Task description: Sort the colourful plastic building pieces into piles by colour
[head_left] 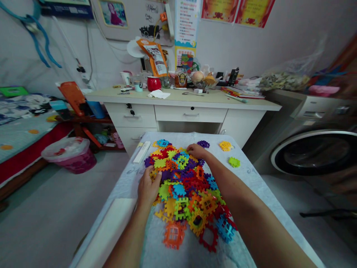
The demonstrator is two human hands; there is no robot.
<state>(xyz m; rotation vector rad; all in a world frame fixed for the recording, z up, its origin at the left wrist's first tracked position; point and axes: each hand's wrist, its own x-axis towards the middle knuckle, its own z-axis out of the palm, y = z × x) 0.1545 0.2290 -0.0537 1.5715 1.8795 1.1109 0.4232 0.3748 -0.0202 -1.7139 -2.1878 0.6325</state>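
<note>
Many colourful plastic interlocking blocks (178, 190), flat squares with notched edges, lie in a heap on a cloth-covered table (131, 186). My left hand (149, 188) rests at the heap's left edge, thumb apart from the fingers, with a yellow block (153, 174) showing between them. At the far end of the heap, my right hand (196, 150) has its fingers curled down and pressed together; what they hold, if anything, is hidden. Apart from the heap lie purple blocks (203, 144), yellow blocks (225, 146) and green blocks (234, 162).
A long white box (142, 152) lies at the table's far left, and a white slab (110, 230) is nearer me. Beyond stands a desk (192, 102) with jars and a red mug (154, 83). A washing machine (315, 126) is right, a pink bin (74, 156) left.
</note>
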